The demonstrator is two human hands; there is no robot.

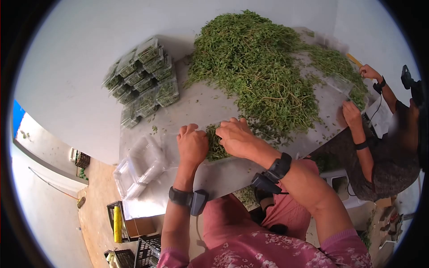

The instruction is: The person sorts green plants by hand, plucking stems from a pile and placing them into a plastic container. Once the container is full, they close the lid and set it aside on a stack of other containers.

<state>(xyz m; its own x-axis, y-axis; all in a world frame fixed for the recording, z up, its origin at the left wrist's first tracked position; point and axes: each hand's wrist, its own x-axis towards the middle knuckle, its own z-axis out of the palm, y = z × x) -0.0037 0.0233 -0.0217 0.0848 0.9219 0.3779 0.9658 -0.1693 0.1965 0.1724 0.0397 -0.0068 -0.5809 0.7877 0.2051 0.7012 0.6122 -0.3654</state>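
In front of me on the table, a clear plastic container filled with leafy green sprigs sits between my hands. My left hand is closed at its left edge, fingers curled down and partly hidden. From the right, my right hand reaches over the container with bent fingers closed on the sprigs; its fingertips are hidden among the leaves. Just beyond rises a large heap of the same greens. To the left of my left hand are stacked open clear containers.
Filled, closed boxes are stacked at the back left of the metal table. At right, a co-worker's hands work near a clear container and more greens. Black crates stand on the floor below left.
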